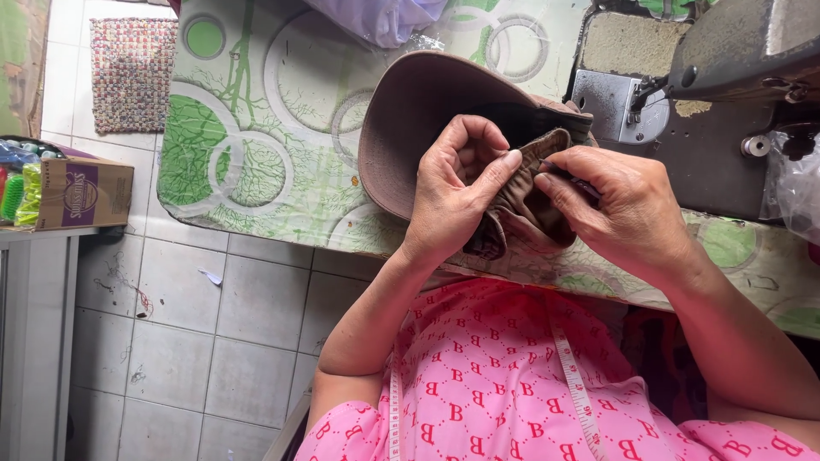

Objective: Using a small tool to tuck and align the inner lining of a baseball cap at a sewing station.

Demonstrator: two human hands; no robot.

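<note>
Hand-finishing on a brown cap (410, 128), by the look of it; brim resting upside down on the green-and-white patterned table cover (256, 128), crown gathered up toward the body at the near table edge. Left hand (457, 192) closed on a fold of the cap's inner band (521, 192), thumb and forefinger pinching the puckered cloth just below its top edge; right hand (619, 209) closed too, fingertips pressed together on something thin and dark right beside the left thumb — a needle or small pick perhaps, too slight to tell. Both hands touching the same fold, nearly meeting over it.

Judged as fine work on the band seam, mid-way rather than starting; next move likely calling for a steady pinch from the left and a small, controlled push or pull from the right, kept close to the fold's edge.

Around: grey sewing machine (717, 77) at the far right, presser foot well apart from the cap; pale purple cloth (384, 17) at the table's far edge; white measuring tape (574, 384) hanging over a pink printed top; cardboard box (81, 192) on a shelf to the left; woven mat (132, 72) on the tiled floor (196, 358).
</note>
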